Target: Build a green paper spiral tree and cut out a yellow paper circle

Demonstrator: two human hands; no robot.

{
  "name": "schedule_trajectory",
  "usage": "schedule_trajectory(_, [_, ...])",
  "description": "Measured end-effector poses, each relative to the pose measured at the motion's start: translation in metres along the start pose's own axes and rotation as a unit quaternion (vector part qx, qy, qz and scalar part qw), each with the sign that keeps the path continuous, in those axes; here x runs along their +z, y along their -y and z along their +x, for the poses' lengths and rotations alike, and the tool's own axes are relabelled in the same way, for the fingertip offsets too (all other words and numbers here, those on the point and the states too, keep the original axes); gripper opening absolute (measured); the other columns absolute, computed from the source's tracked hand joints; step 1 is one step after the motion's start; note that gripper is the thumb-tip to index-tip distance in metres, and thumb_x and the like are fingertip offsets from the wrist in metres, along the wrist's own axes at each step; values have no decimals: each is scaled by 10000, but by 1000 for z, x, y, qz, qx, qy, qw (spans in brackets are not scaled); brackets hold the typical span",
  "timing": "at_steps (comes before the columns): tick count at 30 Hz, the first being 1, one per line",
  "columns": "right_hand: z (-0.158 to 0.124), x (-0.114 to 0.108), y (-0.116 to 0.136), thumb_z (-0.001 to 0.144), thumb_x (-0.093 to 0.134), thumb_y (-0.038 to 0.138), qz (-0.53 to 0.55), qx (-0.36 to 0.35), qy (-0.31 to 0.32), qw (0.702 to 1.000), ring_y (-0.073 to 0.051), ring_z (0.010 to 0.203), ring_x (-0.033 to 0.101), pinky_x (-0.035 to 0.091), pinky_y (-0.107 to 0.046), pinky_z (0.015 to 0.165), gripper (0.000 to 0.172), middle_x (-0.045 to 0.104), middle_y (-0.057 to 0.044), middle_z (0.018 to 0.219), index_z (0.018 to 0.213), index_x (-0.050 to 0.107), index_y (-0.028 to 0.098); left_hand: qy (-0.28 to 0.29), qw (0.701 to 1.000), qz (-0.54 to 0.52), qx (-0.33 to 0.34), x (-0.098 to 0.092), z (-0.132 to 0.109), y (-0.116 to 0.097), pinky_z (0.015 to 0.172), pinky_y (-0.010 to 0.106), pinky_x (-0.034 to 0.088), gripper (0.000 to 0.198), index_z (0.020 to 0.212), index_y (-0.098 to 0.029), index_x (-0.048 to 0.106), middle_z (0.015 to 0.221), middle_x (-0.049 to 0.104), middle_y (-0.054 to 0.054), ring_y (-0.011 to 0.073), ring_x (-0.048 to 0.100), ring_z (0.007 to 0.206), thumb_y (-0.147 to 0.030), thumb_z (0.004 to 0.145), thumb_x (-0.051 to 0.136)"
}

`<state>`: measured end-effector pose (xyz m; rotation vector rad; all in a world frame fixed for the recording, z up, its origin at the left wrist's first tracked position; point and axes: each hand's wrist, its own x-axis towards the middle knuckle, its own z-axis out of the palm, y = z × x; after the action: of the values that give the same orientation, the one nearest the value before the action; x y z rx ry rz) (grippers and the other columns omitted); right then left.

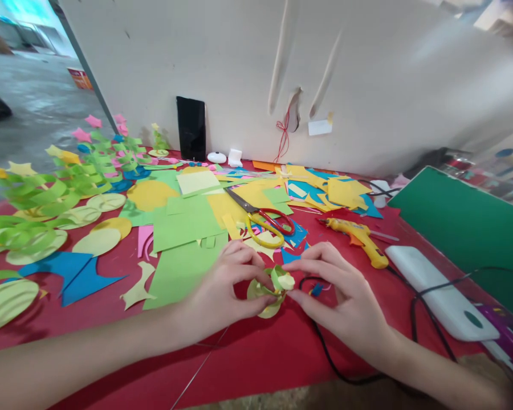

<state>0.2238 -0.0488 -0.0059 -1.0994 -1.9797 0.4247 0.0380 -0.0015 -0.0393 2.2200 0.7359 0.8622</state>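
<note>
In front of me, a small paper craft stands on the red table. It has a pale yellow-green round base and curled green paper strips, with a small pale yellow piece at its top right. My left hand is closed on it from the left, thumb and fingers pinching the strips. From the right, my right hand holds the craft's side between thumb and index finger; the exact contact is partly hidden. Just beyond are scissors with red and yellow handles. A yellow glue gun lies to the right.
Finished-looking paper trees with stars crowd the left. Green paper sheets and yellow and blue scraps cover the middle. A black phone leans on the back wall. At right lie a white power bank-like block, black cable and green board.
</note>
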Motion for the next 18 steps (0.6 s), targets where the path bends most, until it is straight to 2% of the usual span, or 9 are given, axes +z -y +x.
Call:
schedule_trajectory(7, [5,5,2,711,610,111,-15,21,-8,1000,-145,686,521,453,-279,615,77,552,-47,723,773,654,122,-6,1000,3,9,0,-2,2,800,339,359,44,729,-178,651,753,527,10,172,459,810,-222,734,650])
schedule_trajectory(18, [4,8,1,685,566,65,-11,21,5,1000,-139,662,517,446,-276,602,105,555,-46,706,741,634,122,-12,1000,-6,20,-4,-1,4,770,318,376,64,735,-178,639,742,516,6,166,461,791,-238,728,661])
